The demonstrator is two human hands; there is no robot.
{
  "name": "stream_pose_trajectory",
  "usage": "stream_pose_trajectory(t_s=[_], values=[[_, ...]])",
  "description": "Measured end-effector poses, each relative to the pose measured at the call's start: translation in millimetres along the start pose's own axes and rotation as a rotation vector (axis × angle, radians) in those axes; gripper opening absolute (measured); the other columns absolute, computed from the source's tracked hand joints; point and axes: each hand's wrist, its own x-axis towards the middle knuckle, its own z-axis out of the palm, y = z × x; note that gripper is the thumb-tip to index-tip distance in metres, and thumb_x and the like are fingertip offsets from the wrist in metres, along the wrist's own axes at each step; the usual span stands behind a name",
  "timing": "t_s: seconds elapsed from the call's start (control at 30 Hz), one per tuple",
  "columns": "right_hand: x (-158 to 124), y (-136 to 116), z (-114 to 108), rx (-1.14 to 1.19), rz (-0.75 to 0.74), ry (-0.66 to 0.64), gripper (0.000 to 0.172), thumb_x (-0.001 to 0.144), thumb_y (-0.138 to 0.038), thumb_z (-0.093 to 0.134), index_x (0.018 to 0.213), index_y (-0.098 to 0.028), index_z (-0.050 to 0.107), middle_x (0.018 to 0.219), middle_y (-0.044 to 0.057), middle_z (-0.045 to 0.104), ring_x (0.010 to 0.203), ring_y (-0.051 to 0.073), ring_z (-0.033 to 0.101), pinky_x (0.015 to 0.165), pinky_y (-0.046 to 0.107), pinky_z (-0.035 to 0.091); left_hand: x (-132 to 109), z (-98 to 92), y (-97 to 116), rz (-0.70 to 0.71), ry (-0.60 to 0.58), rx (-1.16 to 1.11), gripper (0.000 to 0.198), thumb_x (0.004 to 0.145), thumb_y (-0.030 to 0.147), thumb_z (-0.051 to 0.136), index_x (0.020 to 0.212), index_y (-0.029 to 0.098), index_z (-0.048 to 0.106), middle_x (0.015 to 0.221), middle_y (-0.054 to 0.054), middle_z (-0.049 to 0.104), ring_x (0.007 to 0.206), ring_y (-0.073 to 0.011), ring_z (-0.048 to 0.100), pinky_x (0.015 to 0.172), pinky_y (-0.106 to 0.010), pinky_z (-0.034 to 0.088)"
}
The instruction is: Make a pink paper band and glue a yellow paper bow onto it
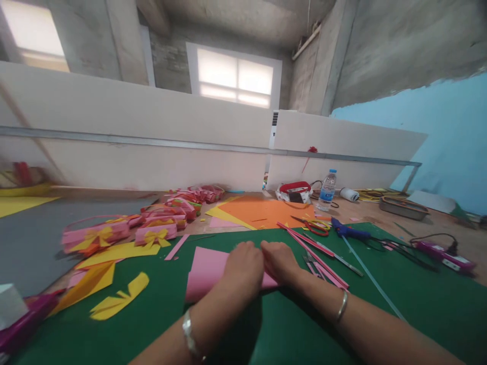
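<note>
A pink sheet [207, 271] lies folded or curled over on the green mat [171, 334], its near edge rounded. My left hand [244, 266] is closed on the right part of the sheet, fingers curled down. Right beside it, my right hand [279, 261] is also closed at the sheet's right end, and the two hands touch or nearly touch. The fingertips of both hands are largely hidden behind the knuckles. A cut yellow paper bow shape [120, 299] rests to the left of the sheet.
Pink strips [319, 258], red-yellow scissors [317, 226] and a blue glue gun [348, 230] lie to the right. Pink paper bags with yellow bows [155, 234] sit at the left. Orange sheets [266, 212] and a water bottle [327, 191] are behind; a purple power strip [445, 255] is far right.
</note>
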Motion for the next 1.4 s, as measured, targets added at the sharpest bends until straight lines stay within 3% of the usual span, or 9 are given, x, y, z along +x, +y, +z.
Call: stream_pose_trajectory(t_s=[0.07,0.17,0.3,0.57,0.73,1.0,1.2,1.33,1.4], values=[[0.0,0.8,0.5,0.005,0.01,-0.01,0.012,0.084,-0.019,0.042,0.083,-0.017,0.054,0.079,0.008,0.067,0.073,0.02,0.063,0.056,0.026,0.031,1.1,13.9,9.2,0.012,-0.031,-0.041,0.029,0.085,0.035,0.051,0.106,0.016,0.057,0.112,-0.008,0.06,0.101,-0.0205,0.057,0.087,-0.044,0.045],[-0.5,1.2,1.0,0.012,0.013,-0.014,0.014,0.086,-0.021,0.041,0.085,-0.016,0.053,0.081,0.009,0.067,0.074,0.022,0.063,0.055,0.026,0.031,-5.7,37.9,9.9,-0.02,-0.012,-0.091,0.049,0.09,0.039,0.029,0.131,0.011,0.038,0.141,-0.017,0.035,0.13,-0.0298,0.03,0.1,-0.061,0.026],[-2.2,0.0,-0.4,0.018,0.008,-0.015,0.01,0.085,-0.021,0.044,0.085,-0.016,0.052,0.081,0.009,0.067,0.075,0.021,0.063,0.056,0.027,0.031,-18.2,55.1,2.6,-0.07,0.013,-0.133,0.061,0.088,0.048,0.015,0.139,0.017,0.022,0.148,-0.015,0.016,0.136,-0.0327,0.012,0.099,-0.069,0.011],[-4.4,-3.5,-4.4,-0.011,0.018,-0.012,0.012,0.087,-0.02,0.041,0.085,-0.016,0.052,0.081,0.009,0.066,0.076,0.022,0.063,0.057,0.028,0.031,-31.9,46.3,-2.5,-0.177,-0.016,-0.19,0.071,0.082,0.058,0.019,0.139,0.015,0.024,0.146,-0.023,0.01,0.135,-0.0342,0.005,0.098,-0.069,0.004],[-4.2,-1.9,-4.6,-0.015,0.002,-0.02,0.013,0.088,-0.021,0.041,0.085,-0.016,0.052,0.08,0.009,0.066,0.075,0.021,0.063,0.056,0.027,0.03,-62.7,36.8,-18.2,-0.206,-0.056,-0.215,0.083,0.077,0.068,0.02,0.139,0.013,0.02,0.145,-0.023,0.007,0.134,-0.0333,-0.001,0.101,-0.064,0.002],[-6.3,-2.8,-4.4,-0.022,0.007,-0.033,0.015,0.089,-0.022,0.042,0.088,-0.015,0.054,0.081,0.008,0.065,0.075,0.02,0.062,0.06,0.027,0.037,-127.6,25.1,-56.0,-0.096,-0.189,-0.155,0.079,0.076,0.071,0.019,0.137,0.022,0.013,0.145,-0.008,0.002,0.134,-0.0283,0.002,0.106,-0.057,0.007],[1.5,5.3,-18.2,-0.056,0.059,-0.044,0.025,0.09,-0.032,0.047,0.102,-0.012,0.055,0.091,0.005,0.06,0.079,0.016,0.058,0.071,0.034,0.047,-133.4,44.1,-72.9,-0.075,-0.136,-0.099,0.07,0.075,0.072,0.023,0.134,0.036,0.013,0.144,0.001,0.008,0.134,-0.029,0.01,0.104,-0.061,0.011],[2.2,-31.5,-37.8,-0.043,-0.036,-0.004,0.02,0.088,-0.012,0.037,0.095,-0.007,0.056,0.092,0.017,0.06,0.086,0.024,0.056,0.07,0.037,0.044,-128.9,64.4,-84.1,-0.022,-0.021,-0.053,0.062,0.075,0.07,0.031,0.13,0.044,0.019,0.143,0.002,0.017,0.132,-0.0328,0.02,0.101,-0.065,0.017],[-1.4,-65.1,-41.2,0.012,-0.22,-0.019,0.015,0.086,-0.016,0.043,0.091,-0.012,0.057,0.089,0.011,0.062,0.083,0.022,0.057,0.068,0.033,0.044,-127.8,71.4,-87.1,0.0,0.026,-0.016,0.059,0.075,0.067,0.035,0.128,0.044,0.026,0.142,0.0,0.022,0.13,-0.035,0.026,0.099,-0.066,0.019]])
